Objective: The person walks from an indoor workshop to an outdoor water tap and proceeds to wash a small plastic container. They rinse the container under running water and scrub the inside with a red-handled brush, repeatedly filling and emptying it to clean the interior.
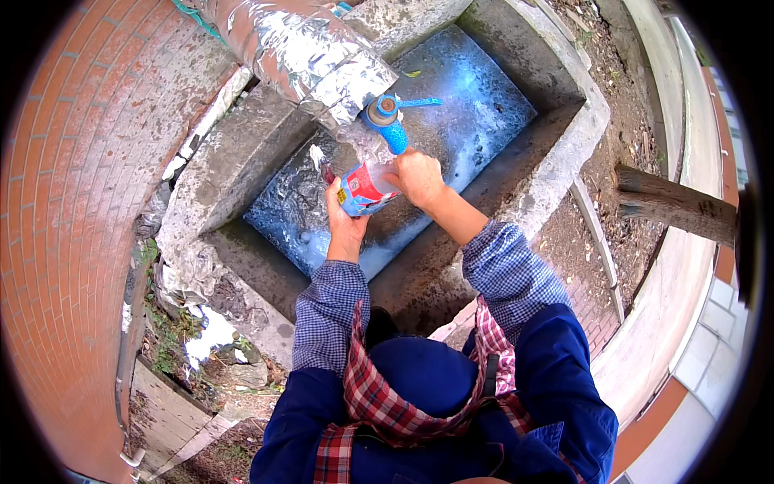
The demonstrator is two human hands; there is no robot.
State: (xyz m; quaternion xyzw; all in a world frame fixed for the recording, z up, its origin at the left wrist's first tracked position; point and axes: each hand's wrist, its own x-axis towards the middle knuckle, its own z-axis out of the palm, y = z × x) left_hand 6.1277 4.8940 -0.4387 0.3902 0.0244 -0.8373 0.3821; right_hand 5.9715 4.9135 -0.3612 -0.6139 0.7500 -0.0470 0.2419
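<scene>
- So, a plastic container [364, 192] with a red and blue label is being held above the concrete sink [597, 109], roughly mid-basin and in from its far left edge, tilted rather than upright.
- It's gripped by the left hand [347, 227], fingers and thumb closed around its left side.
- The right hand [419, 179] is held at its other end, fingers curled in; whether anything is pinched there can't be told.
- A small dark red thing [326, 171] can be seen just above the left fingers, too blurred to be identified.
- Right above the hands, a blue tap [384, 114] is mounted, its lever pointed right.
- The pipe [302, 60] behind it is wrapped in foil and run across the sink's far left edge.
- The sink floor [484, 85] is covered in bluish-white patches, and a green leaf [413, 73] is seen toward the far corner.
</scene>
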